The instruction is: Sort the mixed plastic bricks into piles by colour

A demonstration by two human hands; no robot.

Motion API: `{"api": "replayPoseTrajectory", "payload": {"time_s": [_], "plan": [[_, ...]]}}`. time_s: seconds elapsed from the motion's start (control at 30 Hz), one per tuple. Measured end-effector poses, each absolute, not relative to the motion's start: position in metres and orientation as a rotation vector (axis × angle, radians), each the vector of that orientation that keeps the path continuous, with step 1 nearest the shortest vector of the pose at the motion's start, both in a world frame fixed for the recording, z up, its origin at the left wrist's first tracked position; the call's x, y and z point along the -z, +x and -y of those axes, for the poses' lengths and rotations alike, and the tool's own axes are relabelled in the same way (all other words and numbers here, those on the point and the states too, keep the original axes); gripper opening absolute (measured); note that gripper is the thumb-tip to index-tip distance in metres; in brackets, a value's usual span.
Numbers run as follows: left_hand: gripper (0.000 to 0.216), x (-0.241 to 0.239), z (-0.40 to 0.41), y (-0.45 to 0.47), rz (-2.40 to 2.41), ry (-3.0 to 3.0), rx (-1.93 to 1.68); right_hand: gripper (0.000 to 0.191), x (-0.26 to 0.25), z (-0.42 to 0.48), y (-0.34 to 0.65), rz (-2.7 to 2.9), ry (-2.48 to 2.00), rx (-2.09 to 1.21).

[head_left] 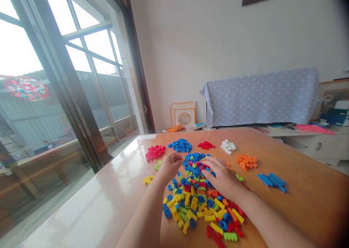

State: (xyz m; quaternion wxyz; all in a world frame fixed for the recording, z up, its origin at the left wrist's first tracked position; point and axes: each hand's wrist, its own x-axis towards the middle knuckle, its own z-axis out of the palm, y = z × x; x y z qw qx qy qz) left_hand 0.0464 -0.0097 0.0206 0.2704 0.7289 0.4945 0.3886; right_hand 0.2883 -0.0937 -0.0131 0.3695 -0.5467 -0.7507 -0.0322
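Note:
A big mixed heap of small plastic bricks (200, 200) in blue, yellow, red, green and orange lies on the wooden table (300, 197) in front of me. My left hand (170, 165) hovers at the heap's far left edge, fingers curled in a pinch; what it holds, if anything, is too small to make out. My right hand (222, 177) lies palm down on the heap's right side, fingers stretched towards the blue bricks at the top.
Sorted piles ring the heap: red bricks (155, 152), blue bricks (180, 145), red pieces (206, 145), white pieces (228, 146), orange pieces (247, 161), long blue pieces (272, 181), yellow pieces (148, 179), green pieces (157, 166). A window stands left; a cloth-covered object (261, 97) behind.

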Motion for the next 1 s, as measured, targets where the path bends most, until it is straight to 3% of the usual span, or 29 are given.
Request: {"api": "replayPoseTrajectory", "payload": {"time_s": [0.47,0.77,1.0], "plan": [[0.02,0.003,0.024,-0.069,-2.086,1.812,-0.912,0.035,0.023,0.086,0.296,1.867,-1.412,0.108],[0.022,0.006,0.028,-0.072,-2.274,1.794,-0.667,0.034,0.028,0.079,0.307,1.814,-1.446,0.152],[0.019,0.001,0.03,-0.072,-2.303,1.819,-0.714,0.032,0.026,0.081,0.304,1.803,-1.425,0.124]]}}
